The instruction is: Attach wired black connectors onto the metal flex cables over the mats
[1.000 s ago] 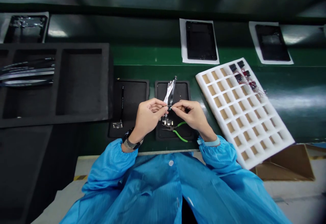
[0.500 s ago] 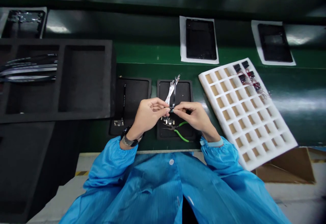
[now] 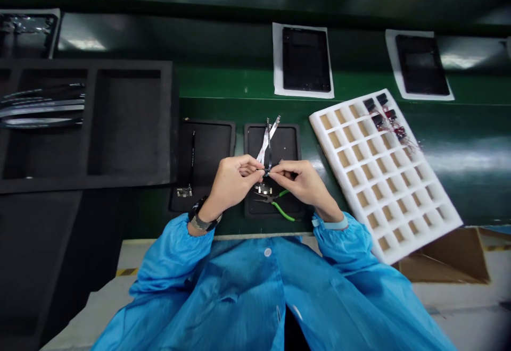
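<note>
My left hand (image 3: 238,180) and my right hand (image 3: 297,179) meet over the right black foam tray (image 3: 294,143). Between their pinched fingertips is a small circuit board (image 3: 266,172), mostly covered by the fingers. From it a dark flat ribbon cable (image 3: 269,143) stands up and away from me. White ribbon cables (image 3: 263,149) lie just behind it on the tray. Below the fingertips lies another circuit board (image 3: 263,189), partly hidden. Beside that board are pliers with green handles (image 3: 283,211).
Left of the hands, another foam tray (image 3: 211,149) holds a circuit board (image 3: 184,192) with a dark cable. A compartmented black foam box (image 3: 130,178) contains several ribbon cables (image 3: 43,109). On the right stands a white foam grid tray (image 3: 407,223) with small wired parts (image 3: 391,114). Dark panels (image 3: 306,59) lie behind.
The view has shifted slightly, so the surroundings sit a little further left. The dark cable between my hands has tilted leftward toward upright. Both hands keep their pinch.
</note>
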`<control>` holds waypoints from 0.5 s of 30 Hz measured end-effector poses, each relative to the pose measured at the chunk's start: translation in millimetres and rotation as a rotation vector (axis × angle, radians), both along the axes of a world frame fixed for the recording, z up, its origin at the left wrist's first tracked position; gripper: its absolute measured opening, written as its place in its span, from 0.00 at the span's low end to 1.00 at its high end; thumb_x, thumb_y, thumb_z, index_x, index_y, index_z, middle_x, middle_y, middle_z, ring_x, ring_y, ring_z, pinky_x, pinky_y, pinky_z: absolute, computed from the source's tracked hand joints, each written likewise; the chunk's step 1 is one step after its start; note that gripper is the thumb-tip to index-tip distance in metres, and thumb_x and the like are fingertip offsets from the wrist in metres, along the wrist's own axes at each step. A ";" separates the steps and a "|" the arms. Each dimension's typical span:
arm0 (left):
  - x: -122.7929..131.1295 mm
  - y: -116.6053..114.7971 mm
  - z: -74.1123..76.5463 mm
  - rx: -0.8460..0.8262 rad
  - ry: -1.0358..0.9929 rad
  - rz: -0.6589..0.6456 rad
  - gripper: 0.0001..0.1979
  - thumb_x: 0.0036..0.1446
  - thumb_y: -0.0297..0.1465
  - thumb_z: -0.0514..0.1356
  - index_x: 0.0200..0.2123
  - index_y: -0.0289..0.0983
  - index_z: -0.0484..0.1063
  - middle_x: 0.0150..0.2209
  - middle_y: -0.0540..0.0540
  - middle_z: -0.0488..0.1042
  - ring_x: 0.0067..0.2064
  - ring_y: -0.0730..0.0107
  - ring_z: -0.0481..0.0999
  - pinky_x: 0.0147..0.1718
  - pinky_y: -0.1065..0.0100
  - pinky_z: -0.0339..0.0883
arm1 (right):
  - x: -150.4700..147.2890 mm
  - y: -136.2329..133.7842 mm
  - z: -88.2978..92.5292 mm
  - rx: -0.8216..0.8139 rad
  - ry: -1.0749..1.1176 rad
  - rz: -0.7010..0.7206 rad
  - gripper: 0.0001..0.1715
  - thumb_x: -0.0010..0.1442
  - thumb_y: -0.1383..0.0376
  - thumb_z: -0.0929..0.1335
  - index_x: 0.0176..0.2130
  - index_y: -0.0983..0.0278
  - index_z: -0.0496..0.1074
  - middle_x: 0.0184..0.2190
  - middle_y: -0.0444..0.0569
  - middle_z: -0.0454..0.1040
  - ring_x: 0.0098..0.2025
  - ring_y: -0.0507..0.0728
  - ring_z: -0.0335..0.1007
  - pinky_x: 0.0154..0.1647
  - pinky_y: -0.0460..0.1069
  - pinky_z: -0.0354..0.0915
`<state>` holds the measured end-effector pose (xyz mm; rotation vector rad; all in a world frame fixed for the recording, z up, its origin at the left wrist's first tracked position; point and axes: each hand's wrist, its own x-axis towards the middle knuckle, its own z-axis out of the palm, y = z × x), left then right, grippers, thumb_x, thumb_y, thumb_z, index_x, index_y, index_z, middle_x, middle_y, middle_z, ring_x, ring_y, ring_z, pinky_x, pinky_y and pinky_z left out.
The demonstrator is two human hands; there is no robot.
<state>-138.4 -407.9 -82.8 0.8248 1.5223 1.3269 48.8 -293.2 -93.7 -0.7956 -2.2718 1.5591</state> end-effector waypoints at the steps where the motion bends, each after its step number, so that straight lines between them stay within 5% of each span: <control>1: -0.4 -0.1 -0.5 0.001 0.000 -0.004 0.04 0.53 0.28 0.71 0.34 0.35 0.82 0.29 0.43 0.84 0.31 0.61 0.86 0.33 0.66 0.80 | -0.1 -0.1 0.1 0.001 -0.004 -0.002 0.14 0.69 0.57 0.73 0.37 0.63 0.84 0.26 0.45 0.74 0.26 0.51 0.58 0.30 0.50 0.56; 15: -15.8 1.7 4.4 -0.079 -0.215 -0.197 0.13 0.49 0.33 0.78 0.34 0.33 0.81 0.27 0.43 0.83 0.29 0.64 0.85 0.33 0.67 0.79 | 2.8 6.9 6.5 -0.252 0.020 0.065 0.18 0.64 0.53 0.77 0.36 0.66 0.84 0.28 0.47 0.76 0.28 0.51 0.61 0.29 0.48 0.56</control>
